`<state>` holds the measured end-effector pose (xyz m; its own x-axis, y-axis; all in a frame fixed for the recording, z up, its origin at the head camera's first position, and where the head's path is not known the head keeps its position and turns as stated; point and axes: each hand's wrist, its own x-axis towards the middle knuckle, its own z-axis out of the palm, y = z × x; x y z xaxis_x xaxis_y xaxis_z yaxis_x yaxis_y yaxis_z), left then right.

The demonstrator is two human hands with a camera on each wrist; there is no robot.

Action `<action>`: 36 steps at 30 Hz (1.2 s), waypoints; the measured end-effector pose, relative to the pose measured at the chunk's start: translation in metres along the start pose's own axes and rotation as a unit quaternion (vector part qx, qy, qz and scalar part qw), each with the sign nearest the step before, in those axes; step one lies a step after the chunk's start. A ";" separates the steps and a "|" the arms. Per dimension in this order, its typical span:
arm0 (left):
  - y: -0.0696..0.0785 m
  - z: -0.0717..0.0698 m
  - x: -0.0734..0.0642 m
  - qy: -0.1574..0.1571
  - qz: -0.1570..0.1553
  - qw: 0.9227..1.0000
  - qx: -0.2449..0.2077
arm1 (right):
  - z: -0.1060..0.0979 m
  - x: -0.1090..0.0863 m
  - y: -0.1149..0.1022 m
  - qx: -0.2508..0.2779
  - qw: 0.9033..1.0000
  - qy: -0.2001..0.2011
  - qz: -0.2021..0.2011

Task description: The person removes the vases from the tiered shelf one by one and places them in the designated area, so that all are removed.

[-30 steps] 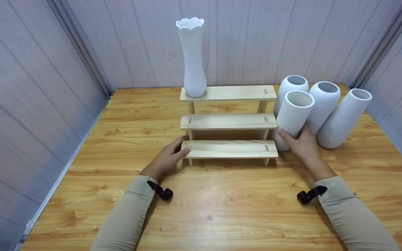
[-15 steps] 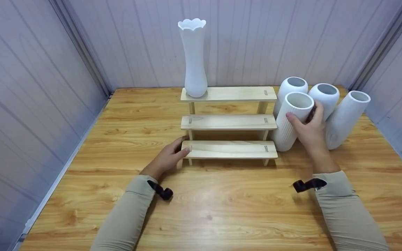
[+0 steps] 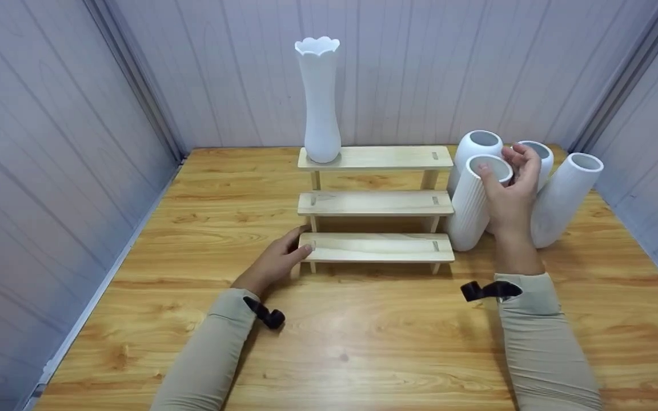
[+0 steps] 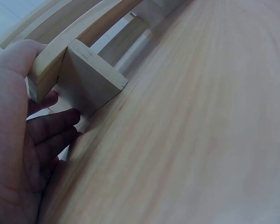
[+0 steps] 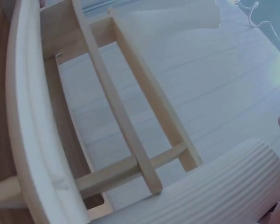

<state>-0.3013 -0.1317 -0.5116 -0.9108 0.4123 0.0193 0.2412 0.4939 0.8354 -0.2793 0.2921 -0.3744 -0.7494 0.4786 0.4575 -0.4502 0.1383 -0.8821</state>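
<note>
A three-step wooden display stand [image 3: 377,246] sits mid-table, and my left hand [image 3: 275,260] holds the left end of its lowest step. In the left wrist view the thumb lies over the board [image 4: 46,70] and the fingers are beneath it. A white ribbed vase [image 3: 467,214] stands tilted against the stand's right side. My right hand [image 3: 510,208] is at its top, the thumb in front of the mouth and the fingers loosely bent behind. In the right wrist view the thumb is apart from the ribbed wall [image 5: 224,186]; some fingertips are near the rim.
A tall white vase [image 3: 322,108] with a scalloped rim stands on the top step's left end. Behind the ribbed vase are two smooth white vases, one at the back left [image 3: 472,157] and one partly hidden [image 3: 545,162]. A leaning textured vase [image 3: 566,200] stands farther right.
My right hand has moved up the ribbed vase from its lower side to its rim, and its thumb has come away. The left hand keeps its place on the stand.
</note>
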 end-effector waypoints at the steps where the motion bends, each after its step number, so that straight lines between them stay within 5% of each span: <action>1: 0.000 0.000 0.000 0.000 -0.001 1.000 -0.001 | 0.002 0.000 -0.002 0.004 1.000 0.007 -0.006; 7: 0.002 0.001 0.000 0.000 0.002 1.000 -0.004 | 0.014 -0.011 -0.019 -0.001 0.997 0.030 -0.068; 17: 0.003 0.000 -0.001 0.002 -0.004 1.000 0.001 | 0.037 -0.038 -0.039 0.030 0.989 -0.030 -0.140; 36: 0.001 0.000 -0.001 0.004 0.008 1.000 0.008 | 0.065 -0.050 0.001 0.009 0.980 -0.166 -0.111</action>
<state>-0.3002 -0.1319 -0.5112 -0.9092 0.4147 0.0368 0.2613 0.4994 0.8260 -0.2743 0.2118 -0.3912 -0.7478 0.1290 0.6513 -0.6258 0.1910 -0.7563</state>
